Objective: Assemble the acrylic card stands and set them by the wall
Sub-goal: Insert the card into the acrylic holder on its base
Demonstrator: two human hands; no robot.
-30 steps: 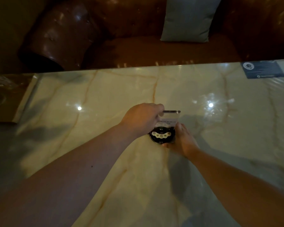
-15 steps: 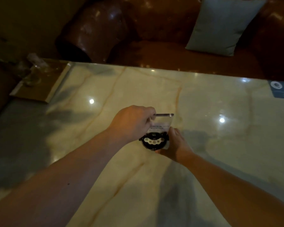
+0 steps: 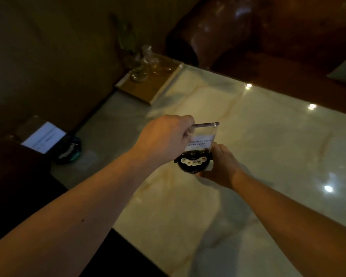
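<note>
A clear acrylic card stand (image 3: 201,141) with a white printed card stands upright in a round black base (image 3: 193,162) with several pale buttons. I hold it over the marble table (image 3: 258,136). My left hand (image 3: 164,136) pinches the panel's top left edge. My right hand (image 3: 221,163) cups the base from the right and below. A second card stand (image 3: 45,139) on a similar dark round base (image 3: 68,151) stands at the table's left end, close to the dark wall.
A wooden tray (image 3: 152,84) with glassware and a small plant sits at the table's far left corner. A brown leather sofa (image 3: 238,33) runs behind the table. Ceiling lights glare off the glossy marble.
The view has swung left, bringing the wall, the tray and the second stand into sight. Both hands keep the same grip on the stand, which has moved left with them.
</note>
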